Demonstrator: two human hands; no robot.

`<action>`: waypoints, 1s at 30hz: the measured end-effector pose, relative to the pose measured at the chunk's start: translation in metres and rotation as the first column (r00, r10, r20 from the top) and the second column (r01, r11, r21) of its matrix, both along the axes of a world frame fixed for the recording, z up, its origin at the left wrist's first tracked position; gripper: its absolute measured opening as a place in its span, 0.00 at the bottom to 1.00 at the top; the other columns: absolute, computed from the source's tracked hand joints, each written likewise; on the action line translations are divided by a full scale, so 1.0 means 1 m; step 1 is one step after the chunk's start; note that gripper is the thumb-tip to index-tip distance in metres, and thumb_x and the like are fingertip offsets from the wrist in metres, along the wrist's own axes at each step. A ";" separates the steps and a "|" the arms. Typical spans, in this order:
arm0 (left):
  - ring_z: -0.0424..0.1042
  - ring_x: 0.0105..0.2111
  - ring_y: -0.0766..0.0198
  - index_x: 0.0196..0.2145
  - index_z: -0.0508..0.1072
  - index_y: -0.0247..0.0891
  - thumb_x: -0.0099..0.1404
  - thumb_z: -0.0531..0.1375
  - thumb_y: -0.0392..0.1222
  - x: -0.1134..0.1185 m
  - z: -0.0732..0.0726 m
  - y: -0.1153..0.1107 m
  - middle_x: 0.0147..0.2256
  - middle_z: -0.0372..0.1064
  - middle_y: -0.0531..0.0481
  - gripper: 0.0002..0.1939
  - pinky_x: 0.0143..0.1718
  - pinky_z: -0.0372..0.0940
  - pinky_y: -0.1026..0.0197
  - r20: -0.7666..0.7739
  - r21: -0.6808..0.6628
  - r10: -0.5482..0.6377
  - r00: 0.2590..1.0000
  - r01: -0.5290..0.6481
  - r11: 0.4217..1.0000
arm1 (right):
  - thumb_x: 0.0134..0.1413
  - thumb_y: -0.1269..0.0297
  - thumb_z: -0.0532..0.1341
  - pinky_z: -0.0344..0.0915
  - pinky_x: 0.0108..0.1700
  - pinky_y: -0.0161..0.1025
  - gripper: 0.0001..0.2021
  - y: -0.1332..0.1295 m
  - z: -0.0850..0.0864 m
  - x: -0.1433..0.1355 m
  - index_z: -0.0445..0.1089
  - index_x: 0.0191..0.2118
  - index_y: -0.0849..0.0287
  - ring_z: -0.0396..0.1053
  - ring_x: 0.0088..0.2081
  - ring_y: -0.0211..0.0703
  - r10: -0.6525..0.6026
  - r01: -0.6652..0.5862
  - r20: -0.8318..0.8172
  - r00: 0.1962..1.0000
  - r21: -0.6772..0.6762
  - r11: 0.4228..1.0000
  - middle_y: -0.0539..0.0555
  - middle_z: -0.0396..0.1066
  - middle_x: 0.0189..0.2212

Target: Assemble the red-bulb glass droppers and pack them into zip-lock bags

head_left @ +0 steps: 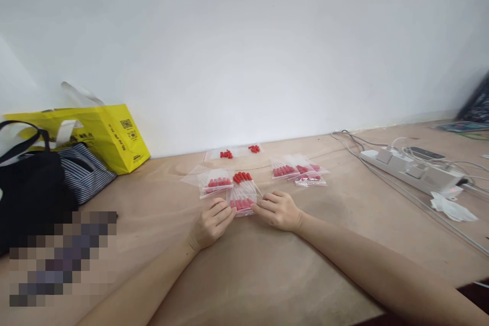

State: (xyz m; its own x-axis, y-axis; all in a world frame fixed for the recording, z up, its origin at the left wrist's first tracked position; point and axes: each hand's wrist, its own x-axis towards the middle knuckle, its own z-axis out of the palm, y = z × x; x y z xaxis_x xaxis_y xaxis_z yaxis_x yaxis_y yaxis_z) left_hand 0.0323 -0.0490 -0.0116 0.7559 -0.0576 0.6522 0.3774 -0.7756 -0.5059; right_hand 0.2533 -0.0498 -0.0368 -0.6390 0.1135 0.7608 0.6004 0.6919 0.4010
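A small clear zip bag (241, 205) with several red-tipped pieces in it lies on the table in front of me. My left hand (214, 222) pinches its left edge near the mouth, and my right hand (278, 211) pinches the right edge. Just beyond the bag sits a row of loose red-capped pieces (243, 177) with pale thin stems. Another filled zip bag (217, 182) lies to the left, close to my left hand. Farther right several filled bags (284, 169) overlap one another. What exactly the red-tipped pieces are, I cannot make out.
Against the wall lies a clear bag (240, 153) with two red clusters. On the left stand a yellow bag (110, 137), a striped pouch (82, 173) and a black bag (34, 188). A white power strip (412, 170) with cables and a crumpled tissue (453, 207) are at right.
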 end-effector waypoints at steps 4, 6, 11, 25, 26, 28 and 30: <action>0.66 0.25 0.65 0.34 0.66 0.32 0.58 0.53 0.25 0.003 0.001 0.000 0.23 0.67 0.50 0.07 0.30 0.65 0.58 0.019 0.007 -0.020 1.000 0.020 1.000 | 0.54 0.73 0.51 0.47 0.26 0.35 0.08 0.000 0.002 -0.005 0.67 0.31 0.63 0.59 0.27 0.34 0.027 -0.028 0.037 0.999 0.037 0.999 0.50 0.68 0.24; 0.65 0.24 0.66 0.34 0.66 0.32 0.58 0.53 0.25 0.003 0.001 0.000 0.22 0.67 0.51 0.07 0.29 0.65 0.58 0.027 0.008 -0.014 1.000 0.014 1.000 | 0.53 0.73 0.52 0.47 0.25 0.35 0.08 0.001 0.002 -0.006 0.66 0.29 0.63 0.59 0.26 0.33 0.028 -0.030 0.044 0.999 0.046 0.999 0.50 0.67 0.23; 0.65 0.24 0.66 0.33 0.66 0.32 0.58 0.54 0.26 0.004 0.001 0.000 0.22 0.67 0.51 0.07 0.29 0.65 0.58 0.040 0.010 -0.020 0.999 0.019 1.000 | 0.53 0.72 0.52 0.47 0.25 0.36 0.06 0.000 0.002 -0.012 0.67 0.32 0.62 0.59 0.26 0.34 -0.008 0.007 0.011 1.000 0.045 0.999 0.50 0.67 0.24; 0.67 0.26 0.64 0.35 0.67 0.32 0.58 0.55 0.27 0.004 -0.002 0.001 0.24 0.69 0.49 0.07 0.30 0.65 0.57 0.062 -0.046 -0.024 0.998 0.027 0.999 | 0.54 0.74 0.50 0.50 0.25 0.37 0.11 0.000 0.008 -0.027 0.66 0.25 0.62 0.58 0.25 0.34 0.056 -0.070 0.096 0.994 0.156 0.985 0.51 0.65 0.22; 0.67 0.26 0.64 0.35 0.67 0.32 0.59 0.54 0.27 0.005 -0.002 0.001 0.25 0.69 0.48 0.07 0.30 0.65 0.57 0.060 -0.045 -0.028 0.998 0.031 0.998 | 0.54 0.74 0.50 0.50 0.25 0.37 0.11 0.000 0.008 -0.027 0.66 0.25 0.62 0.58 0.25 0.34 0.058 -0.072 0.093 0.994 0.156 0.985 0.50 0.65 0.22; 0.68 0.27 0.64 0.35 0.67 0.32 0.59 0.53 0.26 0.006 -0.003 0.002 0.25 0.69 0.48 0.07 0.31 0.65 0.57 0.062 -0.022 -0.039 0.997 0.040 0.999 | 0.54 0.74 0.50 0.50 0.26 0.36 0.11 -0.001 0.008 -0.028 0.66 0.25 0.62 0.58 0.25 0.34 0.052 -0.063 0.079 0.996 0.148 0.987 0.50 0.65 0.22; 0.68 0.27 0.64 0.34 0.67 0.32 0.59 0.53 0.25 0.008 -0.005 0.002 0.25 0.69 0.49 0.08 0.31 0.65 0.57 0.062 0.004 -0.037 0.997 0.037 0.999 | 0.55 0.74 0.50 0.49 0.26 0.37 0.11 -0.001 0.008 -0.028 0.66 0.26 0.62 0.58 0.25 0.34 0.028 -0.037 0.067 0.997 0.128 0.991 0.50 0.65 0.23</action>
